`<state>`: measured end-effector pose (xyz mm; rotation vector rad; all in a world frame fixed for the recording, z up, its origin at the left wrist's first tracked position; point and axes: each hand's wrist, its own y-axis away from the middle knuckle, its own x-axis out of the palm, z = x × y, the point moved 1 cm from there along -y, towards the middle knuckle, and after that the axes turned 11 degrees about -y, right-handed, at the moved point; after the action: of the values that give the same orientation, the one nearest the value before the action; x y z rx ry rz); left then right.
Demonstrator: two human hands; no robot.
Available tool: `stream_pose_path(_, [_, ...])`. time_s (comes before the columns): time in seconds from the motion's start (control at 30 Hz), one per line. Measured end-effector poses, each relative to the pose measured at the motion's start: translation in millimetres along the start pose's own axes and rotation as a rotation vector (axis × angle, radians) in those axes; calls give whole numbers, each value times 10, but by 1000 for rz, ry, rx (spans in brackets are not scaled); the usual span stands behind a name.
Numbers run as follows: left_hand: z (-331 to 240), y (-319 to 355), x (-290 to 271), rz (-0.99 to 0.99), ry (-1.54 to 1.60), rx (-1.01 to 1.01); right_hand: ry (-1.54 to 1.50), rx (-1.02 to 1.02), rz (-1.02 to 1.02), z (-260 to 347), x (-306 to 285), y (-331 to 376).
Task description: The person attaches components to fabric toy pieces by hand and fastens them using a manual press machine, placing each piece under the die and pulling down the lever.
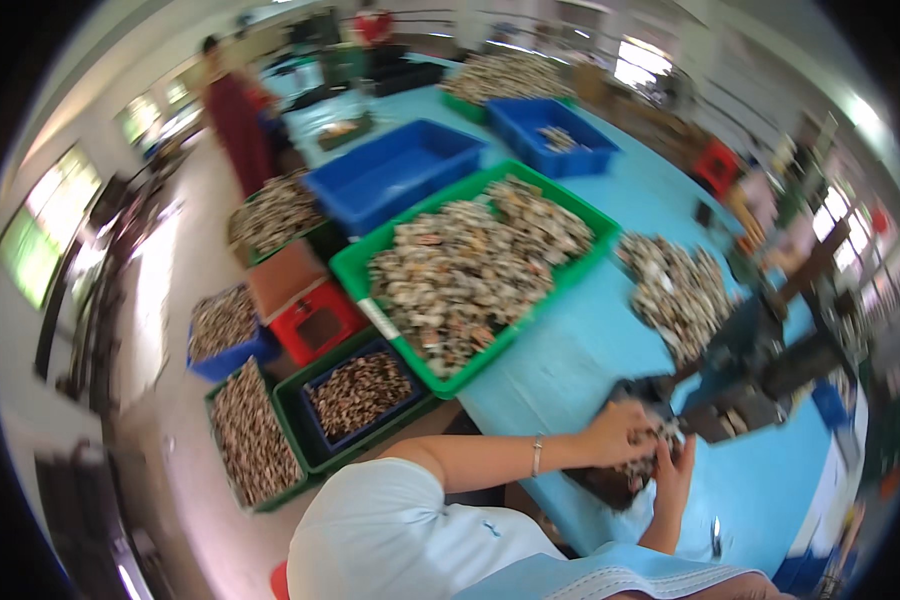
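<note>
Small mixed parts [642,462] bunched between both hands at the near edge of the blue counter [570,360].
The left hand [620,432] curls over them, the right hand [673,470] cups beside; grip blurred, probably holding. A green crate [350,268] sits beyond.

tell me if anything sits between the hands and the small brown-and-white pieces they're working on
Nothing visible does. The left hand and right hand are already on the handful of small brown-and-white pieces, over a dark tray on the light blue table.
</note>
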<state>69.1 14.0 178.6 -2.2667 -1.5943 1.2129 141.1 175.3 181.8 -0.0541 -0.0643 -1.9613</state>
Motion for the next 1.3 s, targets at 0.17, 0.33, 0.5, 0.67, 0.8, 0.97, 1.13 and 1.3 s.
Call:
stream_pose_path(0.17, [159, 74, 140, -50, -63, 29, -97, 26, 58, 69, 38, -152])
stream_pose_path(0.33, [136, -15, 209, -16, -73, 32, -62, -6, 52, 163, 205, -263])
stream_pose_path(0.5, [126, -71, 276, 210, 172, -148, -115, 174, 139, 449, 258, -48])
stream_pose_path(0.67, [240, 0, 157, 255, 169, 23, -147, 145, 200, 148, 82, -239])
stream_pose_path(0.8, [-223, 40, -208, 158, 10, 3, -10, 253, 258, 326, 41, -286])
stream_pose_path(0.97, [97, -70, 86, 318, 368, -182, 540, -784, 685, 192, -161, -528])
stream_pose_path(1.13, [98, -24, 113, 143, 36, -25, 317, 117, 289, 385, -11, -418])
stream_pose_path(1.3, [9, 0, 99, 120, 41, -6, 189, -57, 544, -293, -512, -1068])
